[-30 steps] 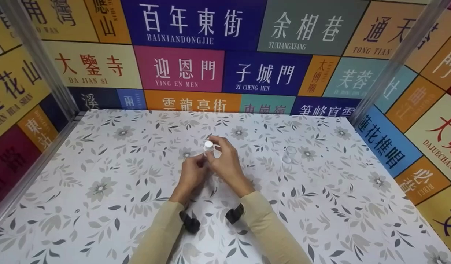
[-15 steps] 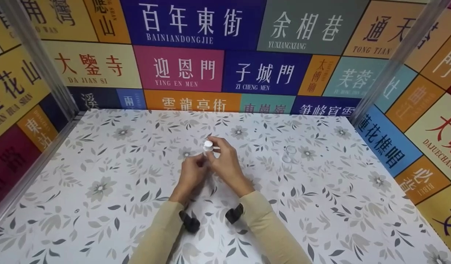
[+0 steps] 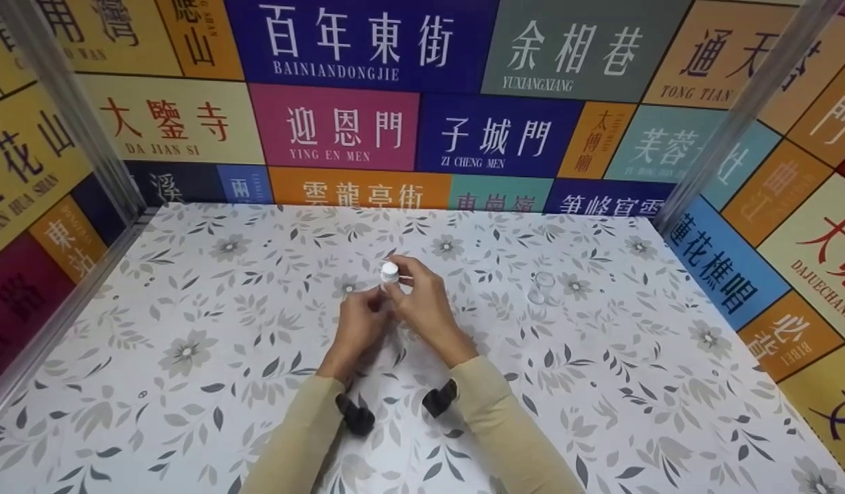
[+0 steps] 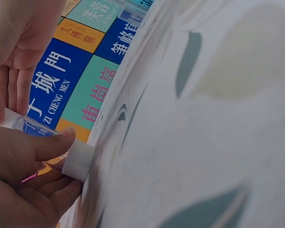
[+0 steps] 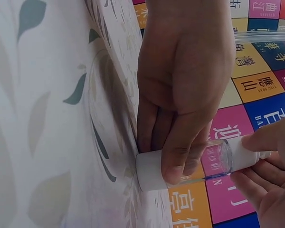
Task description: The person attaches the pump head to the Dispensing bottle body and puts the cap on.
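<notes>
A clear pump bottle [image 3: 390, 272] with a white top and white base stands upright between my hands, its base at the tabletop. My left hand [image 3: 359, 321] holds it low down, thumb and fingers around the clear body and the white base [image 4: 79, 159]. Higher up, my right hand [image 3: 423, 302] pinches the white collar [image 5: 242, 153] between thumb and fingers. A small white nozzle pokes out past the collar in the right wrist view. From the head view, the hands hide most of the bottle's body.
A clear, cup-shaped cap [image 3: 541, 288] stands on the table to the right of my hands. The table [image 3: 257, 425] wears a white leaf-and-flower cover. Panels with large lettering [image 3: 333, 127] and metal posts [image 3: 745, 113] border its back and sides.
Both hands keep their hold on the bottle in nearly the same place. The white top seems to have turned slightly or dipped a little; the clear cap has not moved.
</notes>
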### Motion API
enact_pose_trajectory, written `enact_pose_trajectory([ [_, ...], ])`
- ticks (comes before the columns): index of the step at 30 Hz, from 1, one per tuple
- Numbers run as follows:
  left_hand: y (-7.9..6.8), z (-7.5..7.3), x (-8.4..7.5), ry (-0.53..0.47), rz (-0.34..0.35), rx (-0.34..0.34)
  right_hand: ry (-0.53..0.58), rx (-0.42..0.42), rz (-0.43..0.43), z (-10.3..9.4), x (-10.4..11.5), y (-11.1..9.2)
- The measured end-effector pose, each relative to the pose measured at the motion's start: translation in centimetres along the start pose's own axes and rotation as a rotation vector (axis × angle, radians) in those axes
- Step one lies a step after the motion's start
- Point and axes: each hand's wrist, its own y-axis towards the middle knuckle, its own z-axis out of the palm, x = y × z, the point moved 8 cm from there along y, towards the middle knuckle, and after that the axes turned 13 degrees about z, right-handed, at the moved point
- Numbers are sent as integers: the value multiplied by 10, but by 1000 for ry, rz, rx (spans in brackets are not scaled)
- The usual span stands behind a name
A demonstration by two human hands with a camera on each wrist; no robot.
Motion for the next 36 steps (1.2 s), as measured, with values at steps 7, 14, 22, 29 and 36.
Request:
enact_pose_trajectory([
  [7,0,0,1,-12,-13,-3,-12,-39,-30,0,-1,0],
  [14,0,0,2,-5,-32,9,8,-4,-1,0,-3,1],
  [22,0,-2,-1,3,22,-19,4,-2,-30,0,0,0],
  [29,1,-2,-1,0,2,-11,-7,-23,-46,-3,0,1],
  [36,1,0,0,-17,-7,-12,-34,-57,-59,-4,0,0],
])
